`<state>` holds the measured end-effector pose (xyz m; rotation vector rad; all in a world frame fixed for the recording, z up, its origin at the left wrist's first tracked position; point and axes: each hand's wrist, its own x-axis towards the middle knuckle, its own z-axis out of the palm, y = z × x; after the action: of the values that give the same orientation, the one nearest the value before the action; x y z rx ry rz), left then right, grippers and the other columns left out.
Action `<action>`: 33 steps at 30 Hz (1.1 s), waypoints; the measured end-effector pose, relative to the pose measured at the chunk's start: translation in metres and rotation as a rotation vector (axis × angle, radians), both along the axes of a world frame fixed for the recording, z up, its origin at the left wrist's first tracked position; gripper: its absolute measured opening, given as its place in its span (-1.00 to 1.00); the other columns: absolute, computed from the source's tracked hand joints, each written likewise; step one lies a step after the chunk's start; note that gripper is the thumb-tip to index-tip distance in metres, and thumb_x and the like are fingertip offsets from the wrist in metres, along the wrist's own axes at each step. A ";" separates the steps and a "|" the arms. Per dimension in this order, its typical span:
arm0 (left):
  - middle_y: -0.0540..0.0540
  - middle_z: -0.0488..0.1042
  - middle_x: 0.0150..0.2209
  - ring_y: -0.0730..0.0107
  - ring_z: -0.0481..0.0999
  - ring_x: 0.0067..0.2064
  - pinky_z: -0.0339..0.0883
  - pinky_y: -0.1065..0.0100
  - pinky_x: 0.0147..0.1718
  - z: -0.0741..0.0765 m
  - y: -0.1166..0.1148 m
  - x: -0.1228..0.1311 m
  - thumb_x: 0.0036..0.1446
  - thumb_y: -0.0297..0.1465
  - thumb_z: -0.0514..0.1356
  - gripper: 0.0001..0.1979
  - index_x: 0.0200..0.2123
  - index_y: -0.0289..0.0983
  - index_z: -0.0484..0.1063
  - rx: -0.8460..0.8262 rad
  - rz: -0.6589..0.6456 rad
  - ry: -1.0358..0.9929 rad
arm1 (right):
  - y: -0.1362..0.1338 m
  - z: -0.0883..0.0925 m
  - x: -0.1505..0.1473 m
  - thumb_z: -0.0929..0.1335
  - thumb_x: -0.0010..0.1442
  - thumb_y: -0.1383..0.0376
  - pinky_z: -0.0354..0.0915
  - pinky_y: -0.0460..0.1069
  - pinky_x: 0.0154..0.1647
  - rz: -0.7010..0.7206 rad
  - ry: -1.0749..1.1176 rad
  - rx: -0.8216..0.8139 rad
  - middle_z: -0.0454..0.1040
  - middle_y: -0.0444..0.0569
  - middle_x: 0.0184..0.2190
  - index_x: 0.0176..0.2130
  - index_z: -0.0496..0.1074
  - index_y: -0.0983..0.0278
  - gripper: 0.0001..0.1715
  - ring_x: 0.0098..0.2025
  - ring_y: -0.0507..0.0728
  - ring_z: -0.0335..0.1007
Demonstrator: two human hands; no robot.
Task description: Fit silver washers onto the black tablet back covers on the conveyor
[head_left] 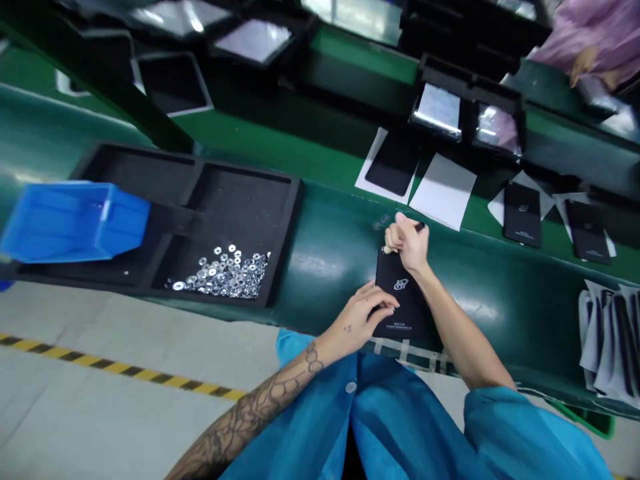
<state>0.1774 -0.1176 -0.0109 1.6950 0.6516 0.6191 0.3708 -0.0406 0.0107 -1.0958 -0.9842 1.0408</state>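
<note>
A flat black back panel (pixel 400 283) with a light logo and small print lies on the green bench in front of me. My left hand (pixel 367 307) rests at its left edge, fingers curved and thumb and forefinger slightly apart over the surface. At the panel's top left corner is my right hand (pixel 407 241), closed in a fist around a slim black tool (pixel 421 227). Only the tool's dark end shows above the fist. A small pale, rounded bit (pixel 386 250) shows below it at the corner; I cannot tell whether it belongs to the tool.
To the left, a black divided tray (pixel 240 200) holds many small metal rings (pixel 233 273) and a blue bin (pixel 75 220). Black panels on white sheets (pixel 443 190) line the shelf. Wrapped panels (pixel 610 333) stand at right. A person in pink (pixel 590 40) is at far right.
</note>
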 end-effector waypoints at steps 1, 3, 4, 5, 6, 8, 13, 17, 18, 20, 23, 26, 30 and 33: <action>-0.06 0.67 -0.14 0.24 0.64 -0.06 0.20 -0.02 0.47 -0.003 -0.008 -0.001 0.49 -0.39 0.21 -0.87 -0.09 -0.19 0.59 -0.022 0.034 -0.011 | -0.010 0.006 0.011 0.37 0.40 -0.24 -0.02 -0.05 -0.66 -0.057 0.020 -0.014 -0.05 -0.26 -0.70 -0.62 0.00 0.14 -0.15 -0.67 -0.03 -0.11; -0.06 0.64 -0.17 0.26 0.62 -0.11 0.26 0.00 0.44 -0.009 -0.025 -0.005 0.49 -0.37 0.21 -0.87 -0.08 -0.20 0.59 -0.066 0.112 -0.019 | -0.045 0.014 0.035 0.39 0.39 -0.21 -0.02 -0.06 -0.66 -0.222 -0.043 -0.074 0.11 -0.22 -0.65 -0.57 0.16 0.16 -0.26 -0.65 -0.03 -0.05; -0.06 0.63 -0.18 0.28 0.62 -0.14 0.25 -0.01 0.45 -0.012 -0.032 -0.007 0.49 -0.36 0.21 -0.87 -0.07 -0.20 0.59 -0.083 0.143 -0.016 | -0.067 0.015 0.047 0.42 0.37 -0.19 0.02 -0.06 -0.64 -0.302 -0.146 -0.131 0.26 -0.17 -0.59 -0.51 0.29 0.18 -0.35 -0.62 -0.02 0.01; -0.06 0.62 -0.18 0.30 0.61 -0.16 0.22 -0.02 0.47 -0.015 -0.038 -0.009 0.49 -0.35 0.22 -0.87 -0.06 -0.20 0.59 -0.099 0.164 -0.013 | -0.092 0.014 0.056 0.45 0.34 -0.17 0.10 -0.06 -0.60 -0.361 -0.290 -0.208 0.41 -0.11 -0.50 -0.41 0.43 0.20 -0.45 -0.59 -0.01 0.10; -0.05 0.62 -0.18 0.31 0.61 -0.17 0.19 -0.02 0.48 -0.016 -0.042 -0.010 0.48 -0.35 0.22 -0.87 -0.06 -0.20 0.59 -0.115 0.172 -0.011 | -0.117 0.013 0.063 0.49 0.30 -0.14 0.20 -0.04 -0.54 -0.391 -0.448 -0.297 0.54 -0.05 -0.38 -0.28 0.53 0.21 -0.51 -0.55 0.00 0.18; -0.05 0.61 -0.19 0.32 0.61 -0.17 0.16 -0.03 0.50 -0.017 -0.045 -0.011 0.49 -0.34 0.22 -0.87 -0.07 -0.20 0.59 -0.146 0.148 -0.018 | -0.161 0.007 0.067 0.52 0.25 -0.13 0.36 0.01 -0.39 -0.364 -0.693 -0.475 0.67 0.08 -0.14 -0.04 0.61 0.24 -0.46 -0.45 0.05 0.34; -0.08 0.61 -0.19 0.29 0.61 -0.11 0.28 0.04 0.40 -0.015 -0.020 -0.001 0.46 -0.27 0.25 -0.83 -0.14 -0.22 0.59 -0.246 0.037 -0.038 | -0.197 -0.018 0.045 0.53 0.20 -0.18 0.48 0.06 -0.30 -0.244 -0.471 -0.673 0.67 0.18 0.08 0.22 0.55 0.28 -0.17 -0.40 0.10 0.48; -0.17 0.64 -0.08 0.23 0.62 -0.02 0.48 0.22 0.10 -0.020 0.018 0.003 0.38 -0.15 0.35 -0.72 -0.04 -0.25 0.60 -0.459 0.022 -0.087 | -0.164 -0.026 0.032 0.56 0.17 -0.20 0.59 0.10 -0.12 -0.183 -0.095 -0.669 0.70 0.16 -0.01 0.09 0.59 0.30 -0.23 -0.13 0.27 0.66; -0.18 0.64 -0.05 0.21 0.62 0.00 0.48 0.23 0.09 -0.022 0.027 0.003 0.36 -0.13 0.37 -0.68 -0.02 -0.25 0.60 -0.490 0.041 -0.096 | -0.154 -0.024 0.033 0.57 0.16 -0.19 0.59 0.10 -0.09 -0.188 -0.078 -0.644 0.70 0.15 -0.02 0.06 0.59 0.29 -0.26 -0.08 0.29 0.66; -0.20 0.65 -0.02 0.18 0.63 0.05 0.46 0.22 0.13 -0.026 0.043 -0.002 0.33 -0.10 0.40 -0.65 -0.05 -0.25 0.60 -0.501 0.103 -0.097 | -0.131 -0.013 0.046 0.59 0.14 -0.15 0.60 0.10 -0.03 -0.262 -0.119 -0.540 0.70 0.12 -0.01 0.06 0.58 0.27 -0.28 -0.02 0.28 0.65; -0.20 0.64 -0.02 0.16 0.64 0.07 0.45 0.20 0.19 -0.030 0.056 -0.018 0.28 -0.08 0.43 -0.64 -0.15 -0.27 0.60 -0.462 0.228 -0.106 | -0.092 0.014 0.094 0.62 0.10 -0.11 0.60 0.06 -0.15 -0.402 -0.209 -0.388 0.67 0.04 -0.08 0.21 0.51 0.20 -0.17 -0.13 0.21 0.63; -0.21 0.60 -0.03 0.16 0.63 0.07 0.46 0.17 0.22 -0.032 0.059 -0.040 0.24 -0.05 0.46 -0.62 -0.24 -0.28 0.59 -0.411 0.318 -0.138 | -0.047 0.035 0.164 0.59 0.12 -0.14 0.36 -0.04 -0.54 -0.464 -0.361 -0.407 0.52 -0.13 -0.39 0.25 0.49 0.17 -0.14 -0.49 0.09 0.38; -0.15 0.58 -0.10 0.12 0.66 0.06 0.50 0.15 0.22 -0.030 0.056 -0.064 0.20 -0.03 0.49 -0.59 -0.26 -0.26 0.57 -0.430 0.383 -0.161 | 0.000 0.034 0.231 0.55 0.20 -0.10 0.36 0.02 -0.40 -0.497 -0.907 -0.700 0.51 0.00 -0.31 0.16 0.54 0.30 -0.27 -0.42 0.12 0.40; -0.13 0.59 -0.16 0.09 0.69 0.05 0.53 0.15 0.19 -0.030 0.055 -0.070 0.20 -0.03 0.49 -0.59 -0.20 -0.24 0.57 -0.469 0.397 -0.161 | 0.020 0.025 0.235 0.62 0.14 0.07 0.43 0.18 0.01 -0.565 -1.336 -0.801 0.45 0.38 0.18 0.27 0.46 0.32 -0.17 0.04 0.38 0.55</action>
<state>0.1070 -0.0628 -0.0411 1.0755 0.9440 0.7992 0.6055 -0.0202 0.0360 -2.7045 -1.1082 0.0582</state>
